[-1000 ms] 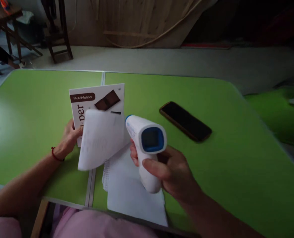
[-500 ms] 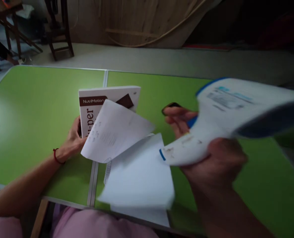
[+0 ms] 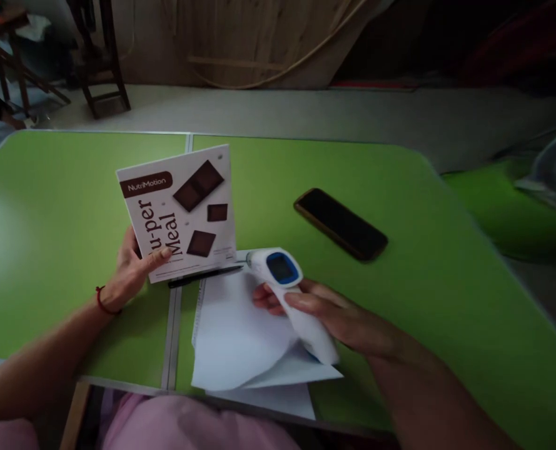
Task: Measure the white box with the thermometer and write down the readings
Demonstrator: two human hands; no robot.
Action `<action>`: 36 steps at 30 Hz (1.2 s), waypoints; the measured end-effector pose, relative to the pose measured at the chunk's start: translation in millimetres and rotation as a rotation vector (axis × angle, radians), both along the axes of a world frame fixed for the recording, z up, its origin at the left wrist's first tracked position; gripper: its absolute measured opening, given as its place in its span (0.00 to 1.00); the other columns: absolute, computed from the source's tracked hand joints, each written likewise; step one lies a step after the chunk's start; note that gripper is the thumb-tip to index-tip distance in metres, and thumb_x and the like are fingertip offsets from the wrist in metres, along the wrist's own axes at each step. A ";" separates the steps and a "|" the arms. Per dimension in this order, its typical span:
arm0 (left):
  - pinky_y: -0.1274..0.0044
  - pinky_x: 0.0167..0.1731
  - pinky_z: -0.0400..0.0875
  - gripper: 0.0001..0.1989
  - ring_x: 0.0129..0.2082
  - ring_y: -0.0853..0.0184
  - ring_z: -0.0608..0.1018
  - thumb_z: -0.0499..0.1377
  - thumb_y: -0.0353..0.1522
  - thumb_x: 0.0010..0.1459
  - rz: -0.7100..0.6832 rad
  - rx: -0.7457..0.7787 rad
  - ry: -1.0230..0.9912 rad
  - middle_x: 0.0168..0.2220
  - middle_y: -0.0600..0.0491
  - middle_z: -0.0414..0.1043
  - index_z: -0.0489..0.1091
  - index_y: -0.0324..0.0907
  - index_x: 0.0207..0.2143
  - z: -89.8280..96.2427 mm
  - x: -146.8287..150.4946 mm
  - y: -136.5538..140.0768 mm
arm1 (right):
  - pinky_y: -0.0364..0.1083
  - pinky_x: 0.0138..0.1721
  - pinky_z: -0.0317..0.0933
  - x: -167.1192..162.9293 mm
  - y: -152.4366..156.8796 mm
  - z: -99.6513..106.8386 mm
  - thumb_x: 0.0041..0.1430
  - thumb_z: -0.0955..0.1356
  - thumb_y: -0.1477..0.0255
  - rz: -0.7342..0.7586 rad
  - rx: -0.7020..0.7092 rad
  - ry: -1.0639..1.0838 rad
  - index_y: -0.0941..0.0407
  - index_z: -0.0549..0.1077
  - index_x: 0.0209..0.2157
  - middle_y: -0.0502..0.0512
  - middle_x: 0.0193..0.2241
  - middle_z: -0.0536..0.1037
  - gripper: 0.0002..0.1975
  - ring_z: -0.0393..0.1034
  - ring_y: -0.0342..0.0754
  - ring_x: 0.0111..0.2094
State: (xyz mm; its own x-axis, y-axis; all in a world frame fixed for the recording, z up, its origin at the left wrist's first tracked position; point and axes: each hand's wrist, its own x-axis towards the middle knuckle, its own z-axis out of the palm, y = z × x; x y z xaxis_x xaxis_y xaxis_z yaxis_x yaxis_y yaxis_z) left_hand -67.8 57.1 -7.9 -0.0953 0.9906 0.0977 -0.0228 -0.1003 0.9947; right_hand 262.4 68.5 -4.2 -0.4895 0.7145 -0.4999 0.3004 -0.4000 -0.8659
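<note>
My left hand grips the lower left corner of a white NutriMotion box, thumb across its front, and holds it tilted up above the table. Brown bars are printed on the box. Wrapped around the handle of a white and blue infrared thermometer is my right hand; the thermometer's small dark screen faces me. Below it lie loose white paper sheets, one with a lifted edge by the handle. A black pen rests at the top of the sheets, just under the box.
A dark phone lies on the green table, to the right of the box. A metal seam crosses the tabletop. Beyond the far edge stands a wooden chair, and part of another person's leg shows at far left.
The thermometer has swung down and left, turning its screen toward me. The box now faces me fully, and the raised paper sheet has dropped from in front of it, revealing the pen.
</note>
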 end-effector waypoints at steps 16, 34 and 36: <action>0.62 0.44 0.81 0.33 0.48 0.51 0.81 0.72 0.44 0.50 -0.056 -0.118 -0.041 0.51 0.41 0.76 0.66 0.39 0.52 0.6 2.7 -3.4 | 0.46 0.32 0.66 -72.5 -21.2 16.2 0.52 0.73 0.50 -0.011 -0.032 0.411 0.55 0.75 0.39 0.54 0.31 0.73 0.23 0.67 0.45 0.29; 0.62 0.44 0.82 0.28 0.49 0.52 0.81 0.70 0.40 0.54 -0.176 -0.004 -0.032 0.49 0.42 0.77 0.66 0.39 0.52 3.8 1.6 -0.3 | 0.46 0.29 0.62 -94.3 -36.3 -3.9 0.49 0.75 0.53 -0.115 0.011 0.398 0.56 0.74 0.28 0.52 0.26 0.71 0.20 0.64 0.44 0.28; 0.62 0.44 0.82 0.29 0.49 0.52 0.80 0.71 0.40 0.54 -0.176 -0.005 -0.034 0.49 0.42 0.77 0.65 0.39 0.53 4.0 1.3 -0.3 | 0.46 0.30 0.62 -93.8 -35.9 -3.7 0.49 0.75 0.54 -0.114 0.007 0.387 0.56 0.74 0.29 0.53 0.26 0.72 0.20 0.65 0.44 0.28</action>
State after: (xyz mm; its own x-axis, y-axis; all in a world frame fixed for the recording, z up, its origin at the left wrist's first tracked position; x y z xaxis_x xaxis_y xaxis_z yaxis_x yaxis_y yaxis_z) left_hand -66.5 56.8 -3.9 0.0765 0.9928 0.0925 -0.0733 -0.0869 0.9935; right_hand 168.6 32.7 -7.9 -0.5580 0.7777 -0.2895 -0.0942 -0.4060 -0.9090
